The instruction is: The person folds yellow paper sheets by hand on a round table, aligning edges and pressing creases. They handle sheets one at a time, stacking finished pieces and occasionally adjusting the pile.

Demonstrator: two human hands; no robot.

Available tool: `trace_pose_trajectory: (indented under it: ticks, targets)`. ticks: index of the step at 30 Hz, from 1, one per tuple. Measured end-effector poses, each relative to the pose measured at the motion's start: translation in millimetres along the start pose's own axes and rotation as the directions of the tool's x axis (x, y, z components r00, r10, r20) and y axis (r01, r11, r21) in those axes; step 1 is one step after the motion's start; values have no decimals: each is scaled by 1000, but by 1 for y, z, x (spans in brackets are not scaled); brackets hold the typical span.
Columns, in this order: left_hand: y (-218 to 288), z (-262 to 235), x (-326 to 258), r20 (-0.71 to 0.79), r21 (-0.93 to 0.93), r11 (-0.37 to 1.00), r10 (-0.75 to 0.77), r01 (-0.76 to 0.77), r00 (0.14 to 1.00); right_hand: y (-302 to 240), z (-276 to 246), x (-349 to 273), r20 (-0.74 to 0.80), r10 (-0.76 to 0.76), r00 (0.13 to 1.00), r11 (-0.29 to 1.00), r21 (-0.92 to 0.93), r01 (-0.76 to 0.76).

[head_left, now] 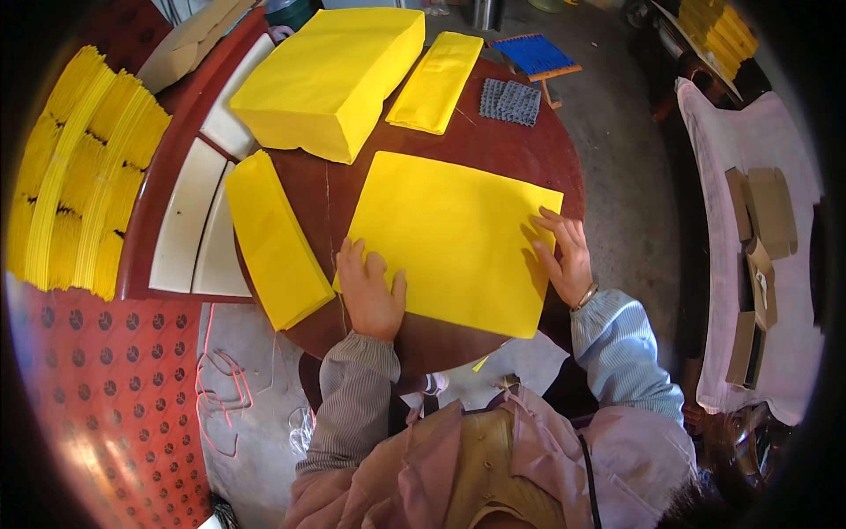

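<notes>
A flat yellow rectangular sheet point(449, 234) lies on the round dark-red table point(308, 189); whether it is paper or cloth I cannot tell. My left hand point(370, 293) rests on its near left edge, fingers spread. At the right edge, my right hand point(567, 256) touches the sheet with its fingers stretched and apart. Left of the sheet is a long folded yellow bundle point(278, 242), close to my left hand. Beyond it stands a large yellow block-shaped stack point(330, 75). A narrow folded yellow piece point(435, 84) lies to the right of that stack.
Grey textured pads point(509, 102) lie at the table's far right, near a blue-topped stool point(536, 56). Several yellow bundles point(84, 176) are piled at far left, past white panels point(187, 216). Open cardboard boxes point(768, 212) lie on a pale cloth point(718, 159) at right. A pink cord point(231, 379) trails on the floor.
</notes>
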State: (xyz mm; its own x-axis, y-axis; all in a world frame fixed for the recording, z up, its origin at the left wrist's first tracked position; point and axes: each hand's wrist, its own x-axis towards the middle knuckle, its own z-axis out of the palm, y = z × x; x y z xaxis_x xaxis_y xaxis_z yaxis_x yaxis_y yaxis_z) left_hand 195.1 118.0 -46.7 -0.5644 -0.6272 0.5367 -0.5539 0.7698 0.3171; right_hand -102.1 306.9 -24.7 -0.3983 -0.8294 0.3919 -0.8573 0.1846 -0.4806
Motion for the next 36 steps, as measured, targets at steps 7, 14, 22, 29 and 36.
trace_pose_trajectory:
  ticks: [7, 14, 22, 29, 36]
  targets:
    - [-14, 11, 0, 83, 64, 996, -63, 58, 995, 24, -15, -39, -212, 78, 974, 986, 159, -44]
    - [-35, 33, 9, 19, -36, 997, 70, -70, 997, 20, -49, -90, -29, 446, 895, 864, 273, -422]
    - [-29, 25, 14, 57, -37, 997, 68, -66, 996, 1, -40, -100, 51, 124, 991, 951, 278, -134]
    - [67, 10, -18, 109, -519, 854, 105, -34, 988, -11, -19, -97, 13, -202, 979, 904, 388, 181]
    - [94, 19, -31, 152, -521, 853, 140, -41, 978, 76, 22, 91, -164, -51, 985, 997, 44, 59]
